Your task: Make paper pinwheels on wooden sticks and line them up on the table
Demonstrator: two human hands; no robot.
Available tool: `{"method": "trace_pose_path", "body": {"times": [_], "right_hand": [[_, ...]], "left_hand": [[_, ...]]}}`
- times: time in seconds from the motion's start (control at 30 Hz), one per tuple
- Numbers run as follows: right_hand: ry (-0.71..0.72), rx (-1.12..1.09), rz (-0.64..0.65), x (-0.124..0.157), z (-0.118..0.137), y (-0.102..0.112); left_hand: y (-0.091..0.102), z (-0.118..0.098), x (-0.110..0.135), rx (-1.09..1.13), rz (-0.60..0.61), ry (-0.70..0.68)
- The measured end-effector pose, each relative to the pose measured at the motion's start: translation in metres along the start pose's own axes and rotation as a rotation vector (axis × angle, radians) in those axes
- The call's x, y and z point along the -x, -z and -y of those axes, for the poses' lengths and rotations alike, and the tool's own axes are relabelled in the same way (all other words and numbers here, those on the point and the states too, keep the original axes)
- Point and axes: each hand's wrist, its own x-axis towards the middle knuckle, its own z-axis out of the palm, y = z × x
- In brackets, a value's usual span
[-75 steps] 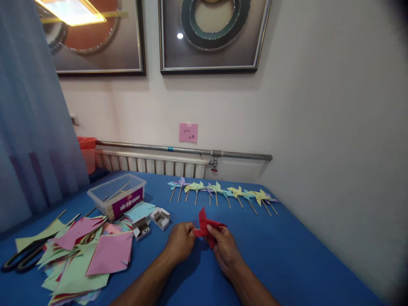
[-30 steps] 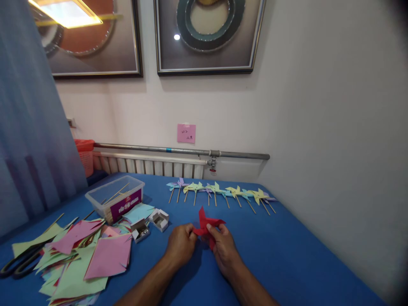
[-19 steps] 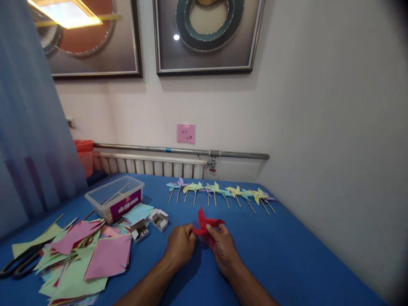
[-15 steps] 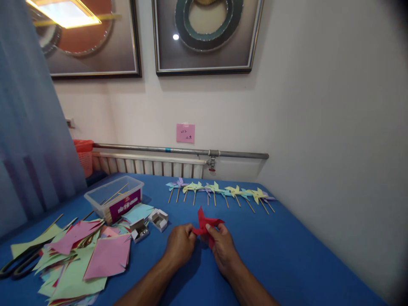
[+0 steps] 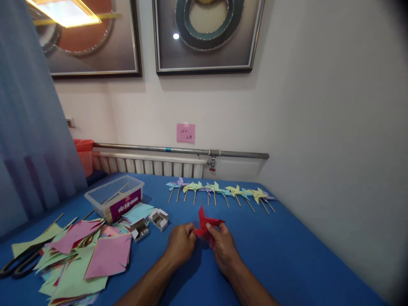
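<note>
A red paper pinwheel [image 5: 205, 224] is held just above the blue table [image 5: 287, 255] between both hands. My left hand [image 5: 180, 246] pinches its left side with closed fingers. My right hand [image 5: 223, 248] grips its right side, thumb pressed on the folded centre. A row of several finished pastel pinwheels on sticks [image 5: 219, 191] lies farther back on the table.
A pile of coloured paper squares [image 5: 86, 259] covers the left of the table, with black scissors [image 5: 15, 263] at its left edge. A clear plastic box of wooden sticks [image 5: 114, 199] and two small open white boxes [image 5: 149, 223] stand behind it. A radiator and pipe [image 5: 178, 151] run along the wall.
Both hands stay on the red pinwheel with small finger shifts at its centre. The view has drifted slightly.
</note>
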Motion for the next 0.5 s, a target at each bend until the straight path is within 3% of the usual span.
{"method": "trace_pose_path", "body": {"times": [0.13,0.2,0.33,0.5], "right_hand": [[0.034,0.092,0.004,-0.004,0.005,0.004],[0.055,0.145,0.013,-0.006,0.008,0.005],[0.087,0.148,-0.015,-0.009,0.018,0.008],[0.129,0.147,-0.167,-0.007,0.019,0.008]], "left_hand": [[0.004,0.005,0.0,0.168,0.184,-0.025],[0.005,0.007,-0.001,0.206,0.214,0.002],[0.005,0.007,-0.007,0.353,0.167,0.107],[0.006,0.008,-0.015,0.652,0.066,0.204]]}}
